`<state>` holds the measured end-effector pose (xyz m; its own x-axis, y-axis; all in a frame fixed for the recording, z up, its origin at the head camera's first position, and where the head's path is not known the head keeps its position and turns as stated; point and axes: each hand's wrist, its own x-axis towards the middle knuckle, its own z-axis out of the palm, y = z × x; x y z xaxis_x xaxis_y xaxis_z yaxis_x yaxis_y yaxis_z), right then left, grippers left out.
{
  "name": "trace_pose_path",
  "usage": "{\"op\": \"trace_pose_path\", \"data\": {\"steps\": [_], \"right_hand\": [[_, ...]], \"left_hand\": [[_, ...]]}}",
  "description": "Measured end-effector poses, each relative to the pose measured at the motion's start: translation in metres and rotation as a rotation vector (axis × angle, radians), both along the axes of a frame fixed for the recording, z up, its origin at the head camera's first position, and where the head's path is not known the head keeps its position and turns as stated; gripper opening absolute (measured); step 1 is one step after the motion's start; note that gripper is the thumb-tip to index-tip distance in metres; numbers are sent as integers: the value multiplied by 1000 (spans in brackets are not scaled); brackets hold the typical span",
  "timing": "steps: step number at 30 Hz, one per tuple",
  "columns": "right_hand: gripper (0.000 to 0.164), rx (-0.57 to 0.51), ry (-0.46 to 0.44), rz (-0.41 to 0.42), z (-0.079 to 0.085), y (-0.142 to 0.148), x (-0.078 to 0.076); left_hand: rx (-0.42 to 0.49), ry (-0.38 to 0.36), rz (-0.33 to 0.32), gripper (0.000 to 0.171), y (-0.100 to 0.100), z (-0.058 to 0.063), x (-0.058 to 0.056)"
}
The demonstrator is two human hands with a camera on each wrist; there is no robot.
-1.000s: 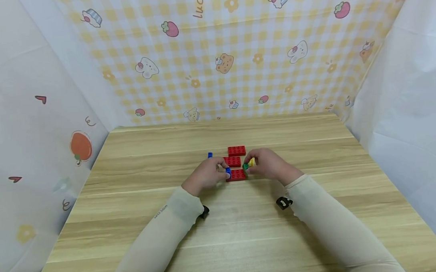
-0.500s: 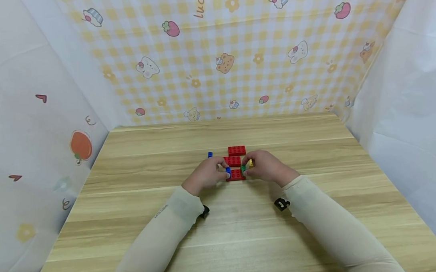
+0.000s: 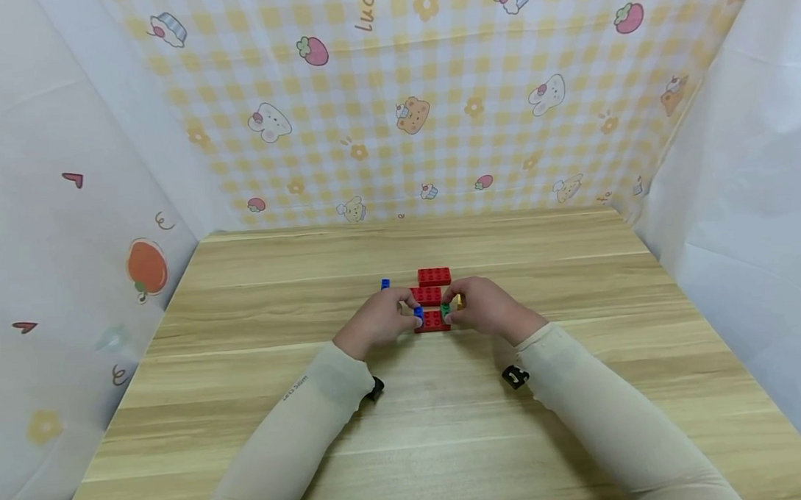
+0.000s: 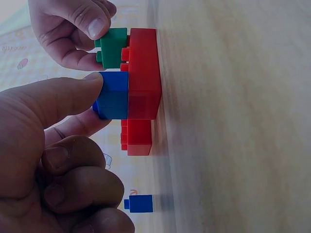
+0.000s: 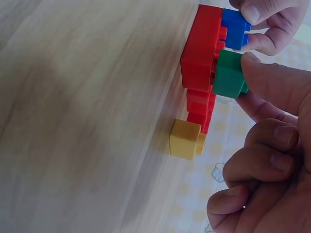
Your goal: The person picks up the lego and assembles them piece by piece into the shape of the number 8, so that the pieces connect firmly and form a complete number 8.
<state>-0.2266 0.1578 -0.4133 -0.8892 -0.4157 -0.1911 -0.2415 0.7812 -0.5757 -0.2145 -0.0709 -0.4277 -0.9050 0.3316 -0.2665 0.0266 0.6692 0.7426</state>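
My left hand (image 3: pixel 376 321) pinches a small blue toy brick (image 4: pixel 114 94) between thumb and forefinger. That brick sits on the left end of the nearest red brick (image 3: pixel 432 322), a long studded one lying on the table. At the red brick's other end, my right hand (image 3: pixel 485 307) pinches a small green brick (image 5: pixel 228 74). In the left wrist view the green brick stands at the studs, with a thin gap showing under it; whether it is pressed on, I cannot tell. Bare red studs show between the blue and green bricks.
Two more red bricks lie behind, a middle one (image 3: pixel 427 296) and a far one (image 3: pixel 434 277). A loose blue brick (image 4: pixel 141 204) lies to the left. To the right is a yellow brick (image 5: pixel 184 140), partly hidden by the right hand in the head view.
My right hand has moved slightly left, bringing the green brick from beside the red brick's right end to over its studs. The left hand stays on the blue brick.
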Motion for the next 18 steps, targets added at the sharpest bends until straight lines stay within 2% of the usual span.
{"op": "trace_pose_path", "data": {"steps": [18], "right_hand": [[19, -87, -55, -27, -6, 1, 2]], "left_hand": [[-7, 11, -6, 12, 1, -1, 1]]}}
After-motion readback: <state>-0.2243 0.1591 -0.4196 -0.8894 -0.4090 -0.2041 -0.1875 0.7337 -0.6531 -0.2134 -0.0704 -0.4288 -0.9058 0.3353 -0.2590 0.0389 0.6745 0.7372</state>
